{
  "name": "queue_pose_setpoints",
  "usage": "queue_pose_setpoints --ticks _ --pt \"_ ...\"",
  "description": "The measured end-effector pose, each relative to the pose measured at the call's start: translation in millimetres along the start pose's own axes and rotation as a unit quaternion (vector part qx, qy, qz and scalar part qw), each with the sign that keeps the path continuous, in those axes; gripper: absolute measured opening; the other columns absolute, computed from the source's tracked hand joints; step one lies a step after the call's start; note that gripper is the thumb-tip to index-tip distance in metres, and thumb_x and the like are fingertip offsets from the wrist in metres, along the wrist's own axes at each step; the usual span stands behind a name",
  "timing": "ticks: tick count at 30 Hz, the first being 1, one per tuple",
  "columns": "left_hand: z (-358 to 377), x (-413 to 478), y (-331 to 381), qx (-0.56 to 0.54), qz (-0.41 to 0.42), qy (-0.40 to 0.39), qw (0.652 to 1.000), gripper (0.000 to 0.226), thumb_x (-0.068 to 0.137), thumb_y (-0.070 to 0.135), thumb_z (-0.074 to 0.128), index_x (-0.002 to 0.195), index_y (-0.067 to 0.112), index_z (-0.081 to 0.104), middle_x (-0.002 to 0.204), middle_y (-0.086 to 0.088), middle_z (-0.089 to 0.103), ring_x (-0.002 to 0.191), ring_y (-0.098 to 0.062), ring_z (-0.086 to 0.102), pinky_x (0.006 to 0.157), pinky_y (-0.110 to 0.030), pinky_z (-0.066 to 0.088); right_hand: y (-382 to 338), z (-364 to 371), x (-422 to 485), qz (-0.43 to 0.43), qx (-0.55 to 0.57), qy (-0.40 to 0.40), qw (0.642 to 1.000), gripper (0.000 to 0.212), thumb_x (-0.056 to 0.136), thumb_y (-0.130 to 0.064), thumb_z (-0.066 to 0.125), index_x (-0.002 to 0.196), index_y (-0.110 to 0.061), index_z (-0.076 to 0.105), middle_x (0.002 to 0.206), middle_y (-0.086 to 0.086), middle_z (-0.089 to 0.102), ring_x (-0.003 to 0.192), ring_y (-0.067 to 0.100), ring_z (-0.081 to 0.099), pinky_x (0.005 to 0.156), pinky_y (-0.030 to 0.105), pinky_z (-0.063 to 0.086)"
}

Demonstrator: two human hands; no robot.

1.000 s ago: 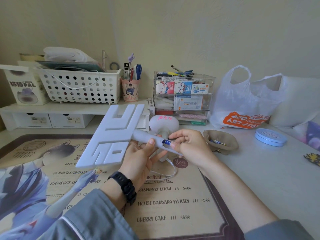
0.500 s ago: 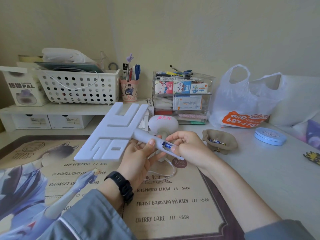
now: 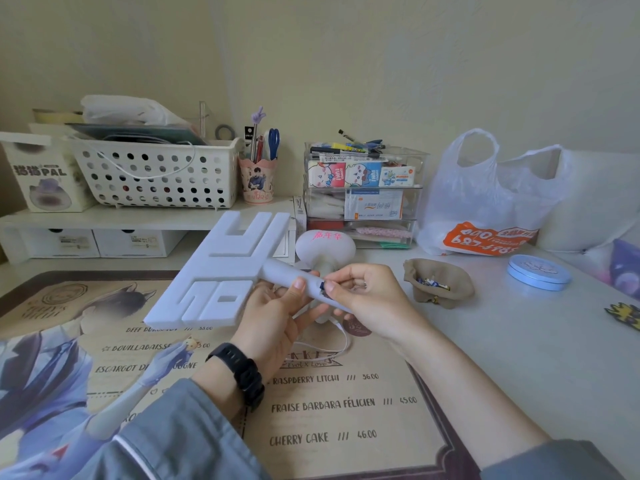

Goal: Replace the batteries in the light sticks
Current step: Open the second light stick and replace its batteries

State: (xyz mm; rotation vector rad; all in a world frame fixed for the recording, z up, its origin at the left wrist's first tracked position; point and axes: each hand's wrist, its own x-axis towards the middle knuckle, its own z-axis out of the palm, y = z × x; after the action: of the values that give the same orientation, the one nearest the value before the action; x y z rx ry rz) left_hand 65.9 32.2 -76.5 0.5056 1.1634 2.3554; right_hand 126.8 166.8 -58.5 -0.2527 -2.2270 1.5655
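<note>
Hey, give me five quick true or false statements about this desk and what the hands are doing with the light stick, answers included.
1. The left hand grips the handle of the white light stick. True.
2. The right hand hangs idle, holding nothing. False: it pinches a battery at the stick's handle.
3. The brown pouch holds loose batteries. True.
4. The blue tin lies inside the pouch. False: it sits on the desk, to the right of the pouch.
5. The black watch is on the right wrist. False: it is on the left wrist.
</note>
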Motion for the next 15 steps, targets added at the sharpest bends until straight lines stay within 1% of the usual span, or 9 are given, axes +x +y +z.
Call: queue_pose_setpoints --ticks 3,4,5,7,9,10,12,13,15 --pt "-0.5 0.0 0.4 -0.008 -0.001 0.006 1.0 0.029 0.094 0.005 0.048 0.111 -0.018 0.051 0.113 -0.031 0.063 0.102 -0.034 0.066 0.084 -0.041 0.056 -3.7 -6.1 -0.6 -0.006 0.009 -0.034 0.999 0.005 0.089 -0.023 0.066 0.087 -0.021 0.07 0.081 0.002 0.072 0.069 0.014 0.068 0.066 0.024 0.055" --pt "0.1 0.0 0.9 -0.012 -0.001 0.009 1.0 0.026 0.094 0.005 0.048 0.108 -0.016 0.053 0.112 -0.029 0.064 0.099 -0.032 0.067 0.082 -0.041 0.057 -3.2 -11.4 1.6 -0.009 0.012 -0.029 0.999 0.011 0.09 -0.029 0.065 0.091 -0.02 0.071 0.085 0.002 0.073 0.075 0.013 0.069 0.072 0.026 0.054" --pt "0.8 -0.1 1.1 -0.016 -0.003 0.011 1.0 0.023 0.094 0.005 0.047 0.105 -0.015 0.055 0.111 -0.028 0.065 0.097 -0.031 0.068 0.082 -0.041 0.057 -1.7 -18.2 4.6 -0.012 0.016 -0.004 1.0 0.016 0.091 -0.033 0.062 0.092 -0.019 0.071 0.086 0.0 0.073 0.077 0.012 0.068 0.075 0.027 0.054" --pt "0.9 0.6 1.9 -0.017 -0.005 0.019 1.0 0.023 0.094 0.005 0.046 0.104 -0.014 0.056 0.111 -0.026 0.065 0.098 -0.032 0.067 0.082 -0.042 0.056 3.9 -32.4 12.9 -0.03 -0.01 0.09 0.995 0.017 0.095 -0.025 0.056 0.086 -0.02 0.069 0.081 -0.002 0.07 0.069 0.01 0.064 0.072 0.031 0.055" --pt "-0.6 1.8 3.3 -0.021 -0.009 0.035 0.999 0.026 0.096 0.005 0.046 0.111 -0.015 0.052 0.115 -0.025 0.064 0.107 -0.034 0.063 0.082 -0.042 0.055 19.6 -43.4 20.1 -0.047 -0.132 0.166 0.976 0.022 0.095 -0.011 0.052 0.082 -0.021 0.067 0.084 0.001 0.069 0.069 0.012 0.061 0.07 0.031 0.051" --pt "-2.0 2.6 3.8 -0.024 -0.009 0.042 0.999 0.029 0.096 0.006 0.046 0.116 -0.015 0.05 0.117 -0.025 0.063 0.11 -0.035 0.061 0.083 -0.041 0.055 29.0 -46.5 21.7 -0.048 -0.223 0.167 0.959 0.023 0.095 -0.007 0.051 0.087 -0.018 0.069 0.089 0.003 0.069 0.076 0.015 0.062 0.074 0.031 0.049" --pt "-4.7 4.4 4.9 -0.027 -0.008 0.048 0.998 0.034 0.097 0.008 0.045 0.122 -0.015 0.047 0.12 -0.024 0.062 0.112 -0.034 0.061 0.084 -0.039 0.055 48.9 -48.2 23.9 -0.049 -0.377 0.122 0.917 0.025 0.094 -0.006 0.049 0.104 -0.013 0.071 0.104 0.008 0.068 0.097 0.024 0.062 0.087 0.035 0.048" --pt "-6.0 4.9 5.4 -0.025 -0.005 0.05 0.998 0.035 0.098 0.009 0.045 0.123 -0.015 0.046 0.12 -0.024 0.062 0.112 -0.033 0.061 0.086 -0.04 0.054 56.9 -47.1 24.6 -0.046 -0.422 0.087 0.901 0.027 0.093 -0.007 0.049 0.11 -0.013 0.069 0.109 0.009 0.066 0.104 0.027 0.059 0.089 0.038 0.048" --pt "-8.1 5.8 6.3 -0.02 0.001 0.056 0.998 0.037 0.098 0.011 0.045 0.124 -0.015 0.044 0.12 -0.023 0.062 0.111 -0.033 0.062 0.088 -0.04 0.053 63.5 -44.6 25.8 -0.028 -0.475 0.037 0.879 0.03 0.093 -0.008 0.049 0.116 -0.016 0.065 0.111 0.007 0.062 0.109 0.029 0.056 0.086 0.042 0.049"
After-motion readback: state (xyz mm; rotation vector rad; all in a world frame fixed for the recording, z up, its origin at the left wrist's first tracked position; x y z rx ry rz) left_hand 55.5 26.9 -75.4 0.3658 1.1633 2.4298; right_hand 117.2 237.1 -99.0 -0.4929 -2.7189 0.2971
